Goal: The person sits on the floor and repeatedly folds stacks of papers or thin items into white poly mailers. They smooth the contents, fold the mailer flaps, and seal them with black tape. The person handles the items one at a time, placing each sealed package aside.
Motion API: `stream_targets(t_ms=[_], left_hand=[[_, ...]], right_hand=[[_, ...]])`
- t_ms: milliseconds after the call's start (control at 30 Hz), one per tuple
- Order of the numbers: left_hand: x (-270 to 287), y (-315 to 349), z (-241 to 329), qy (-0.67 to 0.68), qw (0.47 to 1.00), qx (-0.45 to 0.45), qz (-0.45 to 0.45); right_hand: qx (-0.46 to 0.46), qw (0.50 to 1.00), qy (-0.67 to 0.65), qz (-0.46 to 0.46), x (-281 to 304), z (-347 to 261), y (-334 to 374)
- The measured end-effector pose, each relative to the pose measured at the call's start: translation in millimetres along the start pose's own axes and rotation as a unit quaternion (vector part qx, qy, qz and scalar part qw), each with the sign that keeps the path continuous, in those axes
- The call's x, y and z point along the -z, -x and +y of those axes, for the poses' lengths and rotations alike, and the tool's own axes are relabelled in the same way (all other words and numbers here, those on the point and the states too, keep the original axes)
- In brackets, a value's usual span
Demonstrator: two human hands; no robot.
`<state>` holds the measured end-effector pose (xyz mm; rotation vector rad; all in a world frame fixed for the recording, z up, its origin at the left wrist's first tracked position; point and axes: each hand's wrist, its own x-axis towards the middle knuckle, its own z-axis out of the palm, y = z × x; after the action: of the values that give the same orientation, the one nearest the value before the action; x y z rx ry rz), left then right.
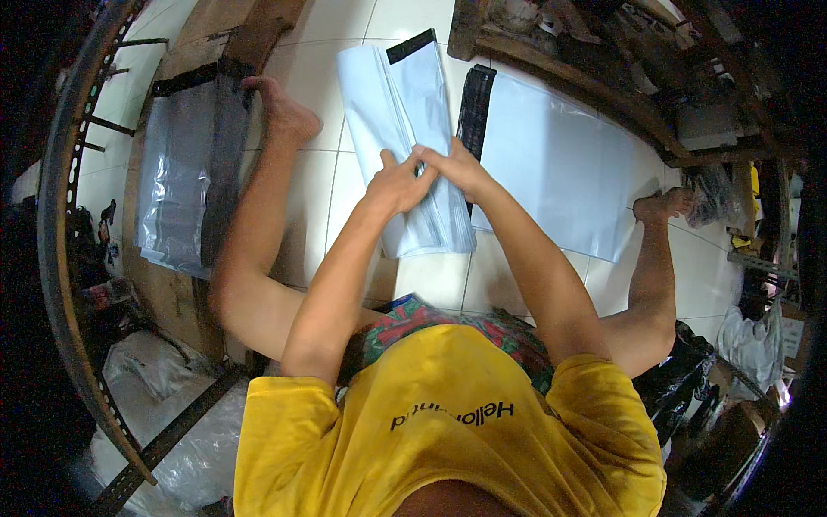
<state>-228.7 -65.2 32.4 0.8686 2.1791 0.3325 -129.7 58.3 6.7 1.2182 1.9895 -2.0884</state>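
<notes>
Between my legs, a stack of pale blue plastic mailing bags (370, 99) lies folded lengthwise on the floor, a black strip showing at its far end. My left hand (398, 185) grips the folded stack near its middle, some of its fingers hidden. Close beside it, my right hand (463, 168) is closed on the same stack, the two thumbs nearly meeting. To the right lies a second pile of mailing bags (556, 164), spread flat with a black strip along its left edge.
More mailing bags (177, 177) rest on a wooden board (194, 39) at left, past my left leg. A curved metal frame (60, 189) rises at the left rim. Far right is a low wooden bench (568, 73). Clear plastic sacks (194, 422) lie at lower left.
</notes>
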Motion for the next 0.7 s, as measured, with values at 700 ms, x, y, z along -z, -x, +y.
stream_targets(t_ms=[700], left_hand=[[14.4, 0.1, -87.8, -0.003, 0.965, 0.127, 0.229]], right_hand=[[-0.001, 0.965, 0.22, 0.141, 18.8, 73.6, -31.8]])
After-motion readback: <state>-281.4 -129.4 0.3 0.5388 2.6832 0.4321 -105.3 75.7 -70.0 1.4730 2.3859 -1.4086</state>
